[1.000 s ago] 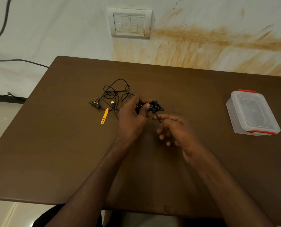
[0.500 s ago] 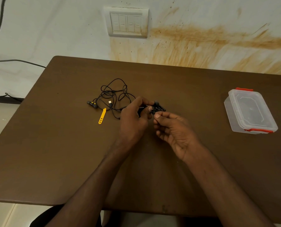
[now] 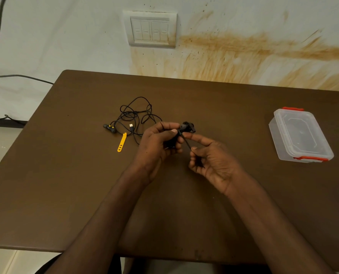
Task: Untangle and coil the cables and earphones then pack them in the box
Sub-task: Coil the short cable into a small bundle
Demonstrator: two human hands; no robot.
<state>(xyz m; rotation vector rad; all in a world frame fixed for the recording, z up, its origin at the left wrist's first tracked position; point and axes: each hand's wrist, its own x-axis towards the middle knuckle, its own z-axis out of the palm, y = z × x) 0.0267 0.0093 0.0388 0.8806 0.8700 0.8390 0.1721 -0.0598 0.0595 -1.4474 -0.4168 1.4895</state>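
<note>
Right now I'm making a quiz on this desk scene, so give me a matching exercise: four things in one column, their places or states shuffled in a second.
Things:
1. plastic box
2. yellow strap
3. tangled cables
4. black coiled bundle

Places or states:
A. gripped by the left hand
B. loose heap on the table
C. lid on, red clips
D. flat beside the heap

Pairs: 1-C, 2-D, 3-B, 4-A
</note>
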